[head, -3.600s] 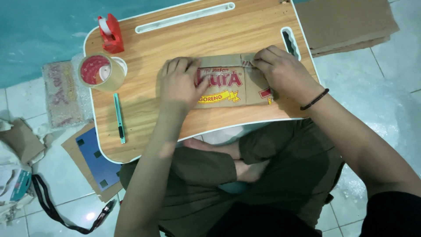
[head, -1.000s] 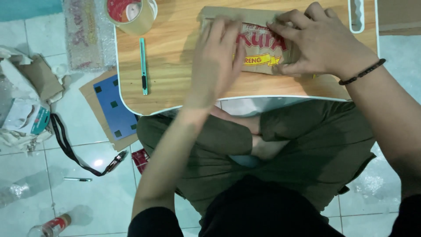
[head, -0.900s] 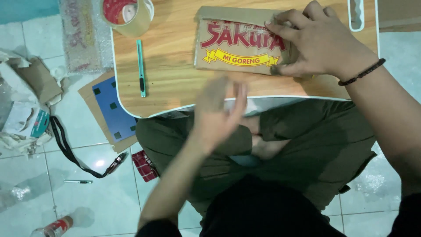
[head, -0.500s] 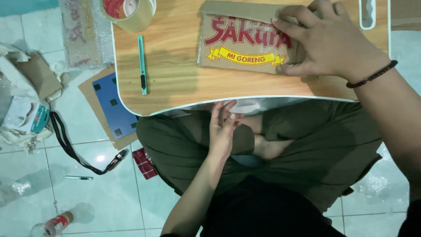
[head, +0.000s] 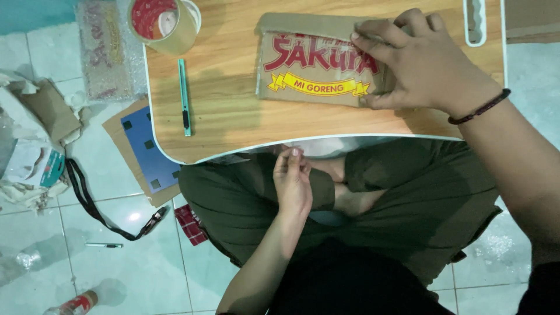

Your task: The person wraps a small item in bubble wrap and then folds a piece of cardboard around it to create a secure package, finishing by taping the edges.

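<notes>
A flat brown cardboard piece (head: 315,64) with red lettering and a yellow banner lies on the wooden lap table (head: 233,116). My right hand (head: 426,64), with a dark bracelet on the wrist, presses on the cardboard's right end, fingers over its top edge and thumb at its lower edge. My left hand (head: 293,184) is down in my lap, just below the table's near edge. Its fingers are drawn together and point up toward the table's underside. I cannot see whether it holds anything.
A roll of brown tape (head: 166,23) and a teal cutter knife (head: 185,96) lie on the table's left part. On the tiled floor to the left are a blue board on cardboard (head: 143,146), crumpled paper (head: 41,105), a black strap (head: 99,204), a pen (head: 105,245) and a bottle (head: 70,304).
My left hand has lifted off the cardboard and dropped to my lap under the table's edge. The right hand stays pressed on the cardboard, which has not shifted on the table.
</notes>
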